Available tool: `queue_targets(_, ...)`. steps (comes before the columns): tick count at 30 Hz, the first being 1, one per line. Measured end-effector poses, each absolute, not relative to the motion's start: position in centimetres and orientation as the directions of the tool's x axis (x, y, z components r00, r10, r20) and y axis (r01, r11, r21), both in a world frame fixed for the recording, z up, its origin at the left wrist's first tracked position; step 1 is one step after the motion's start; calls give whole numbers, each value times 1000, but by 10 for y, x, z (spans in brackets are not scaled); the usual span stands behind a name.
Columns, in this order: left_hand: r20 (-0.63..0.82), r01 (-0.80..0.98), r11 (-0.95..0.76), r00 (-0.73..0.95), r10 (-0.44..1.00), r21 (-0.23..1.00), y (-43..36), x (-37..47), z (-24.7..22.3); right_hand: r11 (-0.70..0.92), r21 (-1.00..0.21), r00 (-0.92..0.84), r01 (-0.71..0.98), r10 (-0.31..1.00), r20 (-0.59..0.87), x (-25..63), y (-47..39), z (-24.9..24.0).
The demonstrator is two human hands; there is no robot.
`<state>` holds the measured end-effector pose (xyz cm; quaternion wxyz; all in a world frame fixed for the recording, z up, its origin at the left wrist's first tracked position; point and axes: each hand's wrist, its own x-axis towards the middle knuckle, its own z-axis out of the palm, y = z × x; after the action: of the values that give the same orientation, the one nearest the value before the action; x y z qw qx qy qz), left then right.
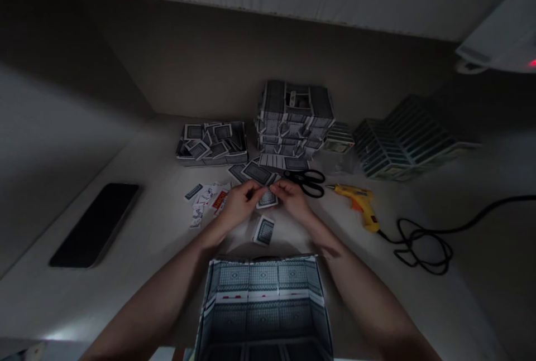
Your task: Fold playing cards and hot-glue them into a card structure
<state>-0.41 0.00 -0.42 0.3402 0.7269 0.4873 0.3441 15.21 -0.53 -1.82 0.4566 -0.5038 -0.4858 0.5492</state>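
Note:
My left hand [242,202] and my right hand [292,199] meet near the middle of the table, fingers closed on a patterned playing card [267,199] between them. The left fingers grip its left edge and the right fingers its upper right. Just below lies a small stack of cut cards [263,230]. Beyond my fingers are several loose playing cards [256,172]. Black-handled scissors [310,181] lie right behind my right hand. Nearest me stands an open box made of playing cards [263,277], between my forearms.
A yellow glue gun [358,202] with a looped black cord [422,249] lies at right. Behind stand a tall card structure [295,121], a tray of cards [213,158] and stacked card packs [389,149]. Card scraps [205,198] and a black phone [96,226] lie left. A shelf overhangs above.

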Motion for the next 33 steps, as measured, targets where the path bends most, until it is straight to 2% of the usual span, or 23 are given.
queue_targets(7, 212, 552, -327, 262, 941, 767, -4, -3, -3, -135, -991, -47, 11, 990, -135, 148, -7, -15)
queue_targets(17, 152, 427, -255, 261, 953, 867, 2, -4, -4, -26, -997, 10, 77, 1000, -25, 148, -8, -15)
queue_targets(21, 80, 344, -177, 277, 958, 922, 1, -4, -5, -43, -999, 12, 0, 999, -43, 148, -8, -13)
queue_targets(27, 10, 240, -91, 316, 949, 966, 1, -3, -3, -186, -963, -76, -193, 982, -174, 148, -6, -12)
queue_targets(33, -2, 225, -78, 339, 941, 971, 2, -3, -4, -246, -942, -120, -229, 967, -223, 149, -7, -13)
